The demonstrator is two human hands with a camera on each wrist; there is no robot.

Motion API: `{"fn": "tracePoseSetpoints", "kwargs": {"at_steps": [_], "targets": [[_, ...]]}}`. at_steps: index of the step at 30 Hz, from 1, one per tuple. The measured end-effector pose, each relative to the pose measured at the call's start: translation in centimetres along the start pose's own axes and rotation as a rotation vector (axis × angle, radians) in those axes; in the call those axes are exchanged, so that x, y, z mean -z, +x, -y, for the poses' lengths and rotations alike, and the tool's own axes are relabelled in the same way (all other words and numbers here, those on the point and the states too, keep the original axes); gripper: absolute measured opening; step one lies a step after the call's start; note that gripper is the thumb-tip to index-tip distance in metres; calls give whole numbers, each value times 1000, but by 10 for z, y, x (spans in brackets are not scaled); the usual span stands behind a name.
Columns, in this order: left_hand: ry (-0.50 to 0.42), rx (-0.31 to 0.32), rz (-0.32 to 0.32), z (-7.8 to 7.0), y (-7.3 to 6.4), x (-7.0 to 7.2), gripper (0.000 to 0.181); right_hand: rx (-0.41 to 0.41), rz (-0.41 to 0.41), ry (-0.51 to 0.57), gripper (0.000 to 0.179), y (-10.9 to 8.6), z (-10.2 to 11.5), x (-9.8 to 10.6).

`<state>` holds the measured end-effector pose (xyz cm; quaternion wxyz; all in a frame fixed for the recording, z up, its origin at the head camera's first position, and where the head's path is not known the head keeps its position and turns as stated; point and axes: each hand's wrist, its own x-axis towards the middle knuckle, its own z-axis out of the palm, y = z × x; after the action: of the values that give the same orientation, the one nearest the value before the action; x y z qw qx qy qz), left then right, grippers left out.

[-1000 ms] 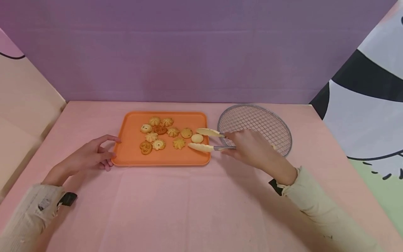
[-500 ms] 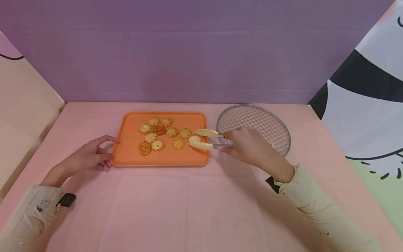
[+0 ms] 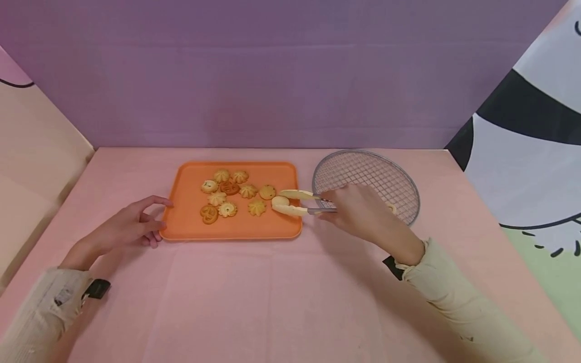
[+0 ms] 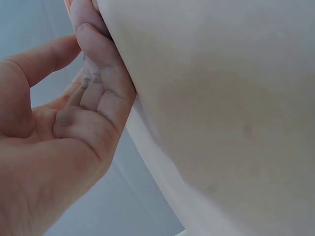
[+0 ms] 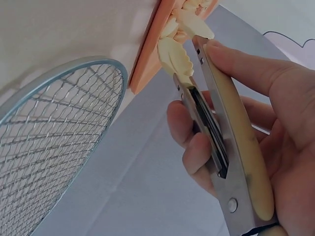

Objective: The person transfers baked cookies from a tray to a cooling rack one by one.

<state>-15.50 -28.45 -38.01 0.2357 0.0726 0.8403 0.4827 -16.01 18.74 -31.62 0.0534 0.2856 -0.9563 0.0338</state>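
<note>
My right hand (image 3: 360, 209) grips a pair of metal tongs (image 5: 229, 147) with cream-coloured tips, thumb on one arm and fingers curled on the other. The tong tips stand slightly apart over the right end of an orange tray (image 3: 236, 229), on either side of a plain round cookie (image 3: 280, 200); the lower tip overlaps its near edge. My left hand (image 3: 129, 222) holds the tray's left edge near its front corner, fingers bent in the left wrist view. Also on the tray are a speckled round cookie (image 3: 267, 192), star-shaped cookies (image 3: 256, 207) and pretzel-shaped cookies (image 3: 209, 214).
Right of the tray lies a round wire-mesh rack (image 3: 367, 169) with a metal rim, partly under my right hand. A small pale ring-shaped piece (image 3: 391, 207) shows on it. A pink cloth (image 3: 254, 297) covers the table, and a purple backdrop (image 3: 272, 80) rises behind.
The tong tips have come closer together around the plain round cookie, which has shifted slightly left on the tray. My left hand stays at the tray's edge.
</note>
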Motion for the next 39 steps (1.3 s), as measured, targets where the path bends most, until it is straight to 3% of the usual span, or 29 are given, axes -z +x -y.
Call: {"fn": "tracePoseSetpoints", "kwargs": {"at_steps": [29,39], "targets": [[-6,-13,8,2,0,0,59,-38,-152,-28,41,-27,-29,6],[10,-14,-6,4,1,0,70,-82,-152,-30,42,-32,-41,8]]}}
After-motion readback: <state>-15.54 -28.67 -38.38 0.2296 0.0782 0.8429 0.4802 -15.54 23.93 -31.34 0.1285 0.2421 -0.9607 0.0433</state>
